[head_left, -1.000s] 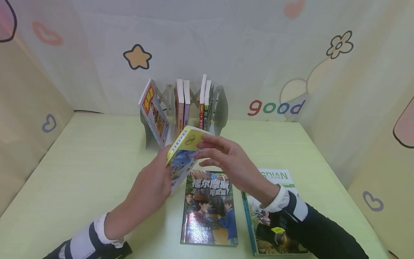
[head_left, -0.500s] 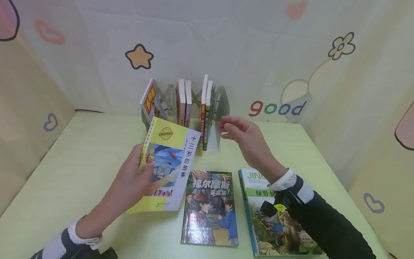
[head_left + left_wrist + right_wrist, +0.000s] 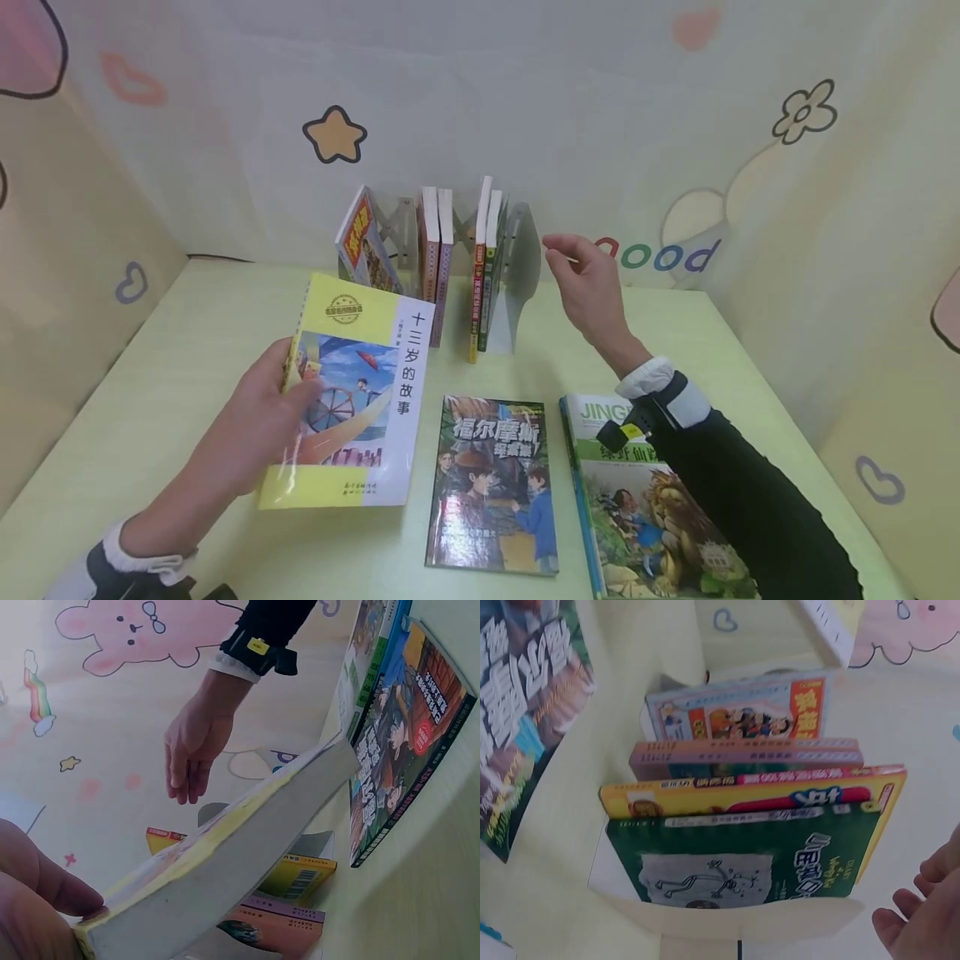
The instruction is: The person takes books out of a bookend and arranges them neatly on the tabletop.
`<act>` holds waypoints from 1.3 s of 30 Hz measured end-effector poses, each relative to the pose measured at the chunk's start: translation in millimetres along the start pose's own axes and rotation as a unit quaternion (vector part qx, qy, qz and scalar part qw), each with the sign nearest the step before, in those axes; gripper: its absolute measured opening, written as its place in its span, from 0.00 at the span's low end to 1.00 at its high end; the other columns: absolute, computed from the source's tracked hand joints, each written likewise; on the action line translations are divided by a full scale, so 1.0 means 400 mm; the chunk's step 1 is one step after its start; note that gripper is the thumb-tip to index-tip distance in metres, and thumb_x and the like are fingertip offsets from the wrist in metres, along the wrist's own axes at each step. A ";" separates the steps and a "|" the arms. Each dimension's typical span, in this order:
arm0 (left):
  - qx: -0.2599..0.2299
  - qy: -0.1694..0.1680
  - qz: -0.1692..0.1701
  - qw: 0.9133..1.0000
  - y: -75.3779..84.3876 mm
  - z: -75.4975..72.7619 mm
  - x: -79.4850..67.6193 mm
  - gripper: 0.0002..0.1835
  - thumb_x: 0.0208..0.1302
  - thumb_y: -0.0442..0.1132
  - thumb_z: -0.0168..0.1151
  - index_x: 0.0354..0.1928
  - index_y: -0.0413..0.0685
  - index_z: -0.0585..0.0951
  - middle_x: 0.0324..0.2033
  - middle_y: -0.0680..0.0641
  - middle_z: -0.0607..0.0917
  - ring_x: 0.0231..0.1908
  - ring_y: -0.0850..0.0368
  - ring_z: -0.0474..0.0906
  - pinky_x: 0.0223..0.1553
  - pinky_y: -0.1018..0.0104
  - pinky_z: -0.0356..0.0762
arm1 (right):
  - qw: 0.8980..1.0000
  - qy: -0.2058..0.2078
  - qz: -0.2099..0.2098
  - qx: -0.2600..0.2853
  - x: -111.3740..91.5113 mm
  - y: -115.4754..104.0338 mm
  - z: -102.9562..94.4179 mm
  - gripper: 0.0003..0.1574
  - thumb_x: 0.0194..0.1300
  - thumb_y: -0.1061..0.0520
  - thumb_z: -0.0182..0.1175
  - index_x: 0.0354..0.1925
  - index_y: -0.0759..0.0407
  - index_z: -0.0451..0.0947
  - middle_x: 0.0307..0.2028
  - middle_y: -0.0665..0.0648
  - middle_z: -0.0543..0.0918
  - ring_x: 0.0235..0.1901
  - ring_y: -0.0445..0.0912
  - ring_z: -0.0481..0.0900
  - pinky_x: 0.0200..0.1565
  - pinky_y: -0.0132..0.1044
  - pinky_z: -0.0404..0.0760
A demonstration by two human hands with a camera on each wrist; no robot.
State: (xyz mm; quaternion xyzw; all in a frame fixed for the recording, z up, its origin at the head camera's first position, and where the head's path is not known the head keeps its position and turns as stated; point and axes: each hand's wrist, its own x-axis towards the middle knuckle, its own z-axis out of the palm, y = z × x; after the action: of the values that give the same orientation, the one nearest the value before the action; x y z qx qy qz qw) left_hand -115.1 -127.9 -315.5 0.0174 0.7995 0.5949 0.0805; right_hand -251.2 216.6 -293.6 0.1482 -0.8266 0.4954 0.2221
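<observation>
My left hand (image 3: 251, 421) grips a yellow and white paperback book (image 3: 356, 400) by its spine side, thumb on the front cover, which faces up toward the head camera. In the left wrist view the same book shows its thick page edge (image 3: 225, 877). My right hand (image 3: 592, 292) hovers beside the right end of a metal book rack (image 3: 528, 262), fingers loosely bent and holding nothing. Upright in the rack stand a green book (image 3: 742, 855), a yellow one (image 3: 757, 796) and two pinkish spines (image 3: 742, 750). A blue-covered book (image 3: 769, 712) leans at the rack's left end.
A dark comic-style book (image 3: 491, 492) lies flat on the pale table (image 3: 187, 358), in front of the rack. To its right is a stack of larger books (image 3: 637, 517), partly under my right sleeve. A printed curtain (image 3: 465, 92) hangs behind and at both sides.
My left hand has brought the yellow book left and toward me, turning its cover to face up. My right hand has left the book and moved up and right, past the rack's end.
</observation>
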 end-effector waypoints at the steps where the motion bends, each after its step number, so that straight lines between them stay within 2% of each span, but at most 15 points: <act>1: -0.009 -0.002 -0.003 1.000 -0.002 -0.007 -0.001 0.28 0.73 0.39 0.44 0.72 0.43 0.54 0.47 0.37 0.77 0.37 0.49 0.81 0.38 0.60 0.80 | 1.000 0.004 -0.007 -0.005 0.007 0.008 0.003 0.21 0.70 0.57 0.54 0.54 0.69 0.78 0.51 0.61 0.81 0.49 0.52 0.80 0.51 0.36 0.76; 6: -0.028 0.001 -0.027 0.999 -0.013 -0.037 -0.007 0.28 0.74 0.41 0.44 0.72 0.44 0.55 0.48 0.38 0.78 0.39 0.50 0.81 0.39 0.62 0.80 | 0.998 -0.003 -0.022 -0.055 0.034 0.039 0.025 0.23 0.70 0.58 0.55 0.60 0.64 0.76 0.59 0.57 0.76 0.53 0.51 0.79 0.54 0.37 0.74; 11: -0.072 -0.004 -0.061 0.996 -0.025 -0.059 -0.011 0.31 0.74 0.43 0.45 0.74 0.46 0.53 0.47 0.39 0.78 0.38 0.50 0.81 0.39 0.59 0.80 | 0.994 -0.031 -0.023 -0.101 0.047 0.062 0.040 0.26 0.71 0.58 0.52 0.65 0.62 0.71 0.67 0.55 0.68 0.62 0.50 0.71 0.58 0.38 0.71; 17: -0.138 -0.025 -0.094 0.986 -0.041 -0.071 -0.007 0.32 0.73 0.43 0.45 0.75 0.47 0.51 0.44 0.43 0.81 0.38 0.49 0.83 0.40 0.53 0.81 | 0.993 -0.054 -0.003 -0.105 0.055 0.088 0.050 0.28 0.73 0.58 0.48 0.68 0.62 0.66 0.69 0.57 0.64 0.67 0.48 0.64 0.61 0.39 0.66; 26: -0.193 -0.070 -0.115 0.972 -0.067 -0.094 -0.001 0.37 0.72 0.45 0.48 0.77 0.45 0.46 0.45 0.45 0.80 0.40 0.50 0.82 0.43 0.51 0.79 | 0.994 -0.073 0.025 -0.080 0.062 0.100 0.051 0.29 0.74 0.59 0.47 0.71 0.60 0.62 0.67 0.57 0.66 0.65 0.46 0.65 0.61 0.39 0.65; 30: -0.212 -0.078 -0.131 0.965 -0.064 -0.089 0.007 0.38 0.71 0.47 0.52 0.76 0.49 0.48 0.45 0.44 0.81 0.41 0.46 0.83 0.44 0.48 0.78 | 0.993 -0.073 0.034 -0.083 0.063 0.096 0.052 0.29 0.74 0.59 0.47 0.71 0.62 0.61 0.68 0.57 0.64 0.64 0.46 0.66 0.61 0.36 0.66; 32: -0.220 -0.081 -0.139 0.962 -0.063 -0.083 0.013 0.40 0.69 0.47 0.55 0.76 0.51 0.49 0.45 0.43 0.82 0.41 0.44 0.83 0.44 0.46 0.78 | 0.993 -0.072 0.033 -0.085 0.064 0.096 0.051 0.30 0.74 0.59 0.47 0.71 0.62 0.61 0.68 0.57 0.64 0.61 0.47 0.70 0.57 0.33 0.70; 33: -0.223 -0.081 -0.142 0.961 -0.064 -0.077 0.017 0.40 0.68 0.47 0.57 0.76 0.51 0.51 0.44 0.43 0.82 0.41 0.43 0.83 0.44 0.46 0.77 | 0.993 -0.072 0.030 -0.085 0.064 0.096 0.050 0.30 0.74 0.59 0.47 0.71 0.63 0.61 0.68 0.58 0.64 0.57 0.48 0.74 0.52 0.32 0.73; 35: -0.227 -0.086 -0.142 0.960 -0.067 -0.068 0.023 0.39 0.66 0.47 0.59 0.74 0.50 0.54 0.44 0.44 0.83 0.40 0.43 0.83 0.43 0.46 0.77 | 0.993 -0.070 0.026 -0.087 0.064 0.099 0.048 0.30 0.74 0.58 0.47 0.70 0.63 0.61 0.63 0.62 0.71 0.43 0.50 0.78 0.41 0.31 0.73; 37: -0.232 -0.094 -0.139 0.958 -0.075 -0.057 0.029 0.39 0.65 0.45 0.61 0.73 0.48 0.55 0.43 0.44 0.83 0.40 0.42 0.83 0.43 0.46 0.77 | 0.993 -0.073 0.026 -0.083 0.063 0.102 0.046 0.30 0.74 0.57 0.47 0.71 0.62 0.61 0.52 0.65 0.78 0.30 0.49 0.72 0.34 0.30 0.71; 39: -0.233 -0.100 -0.135 0.958 -0.086 -0.048 0.033 0.38 0.64 0.44 0.61 0.72 0.45 0.56 0.42 0.44 0.84 0.39 0.43 0.84 0.42 0.47 0.78 | 0.994 -0.075 0.027 -0.081 0.063 0.105 0.046 0.30 0.74 0.56 0.47 0.71 0.61 0.61 0.41 0.65 0.78 0.23 0.49 0.65 0.28 0.30 0.68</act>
State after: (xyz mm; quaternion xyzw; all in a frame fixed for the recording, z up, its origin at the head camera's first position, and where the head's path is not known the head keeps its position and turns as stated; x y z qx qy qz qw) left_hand -128.7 -154.6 -344.6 -0.0503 0.6215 0.7435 0.2415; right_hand -296.3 219.3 -319.9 0.1443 -0.8820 0.4200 0.1574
